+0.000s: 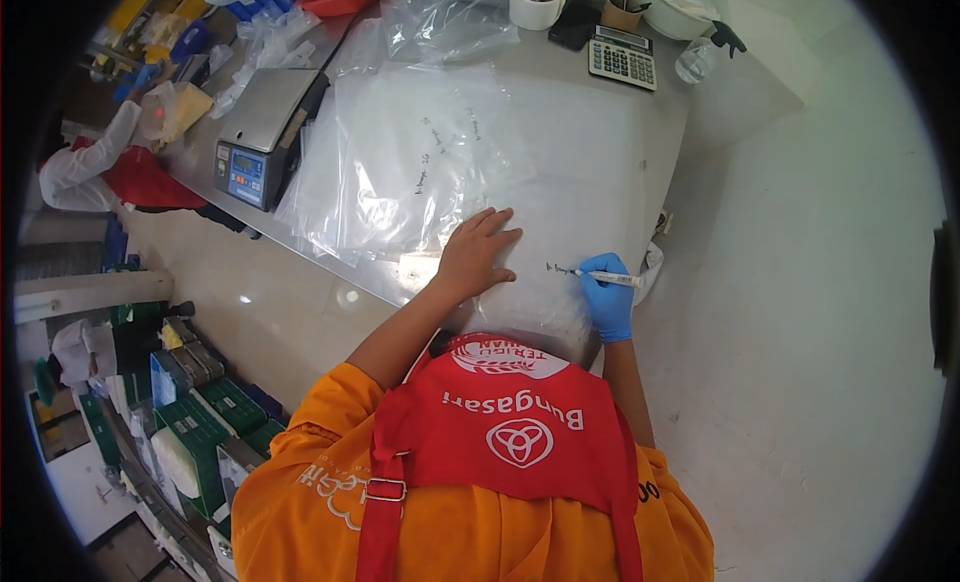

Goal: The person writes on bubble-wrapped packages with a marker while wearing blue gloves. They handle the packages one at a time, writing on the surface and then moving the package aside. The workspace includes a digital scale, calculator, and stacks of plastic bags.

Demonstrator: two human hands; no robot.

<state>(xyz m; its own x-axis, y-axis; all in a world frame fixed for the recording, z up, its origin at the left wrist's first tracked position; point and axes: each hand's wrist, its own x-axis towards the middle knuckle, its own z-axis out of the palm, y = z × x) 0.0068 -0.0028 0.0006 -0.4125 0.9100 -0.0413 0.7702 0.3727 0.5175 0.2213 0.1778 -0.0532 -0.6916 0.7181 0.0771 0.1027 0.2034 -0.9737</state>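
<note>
My right hand [609,294], in a blue glove, grips a white marker pen [618,279] whose tip touches a clear plastic bag [540,312] at the end of a short line of black handwriting. Bare and spread, my left hand [478,252] lies flat on the plastic to the left of the writing. More clear plastic bags [370,182] are layered on the metal table beyond and left of that hand, with black handwriting on them too.
A digital scale [262,142] stands at the table's left. Along the far side are a calculator [622,58], a tape roll [536,6], a white bowl [680,9] and a spray bottle [697,60]. A white wall [790,332] rises at right. Another person's white sleeve [95,162] shows at far left.
</note>
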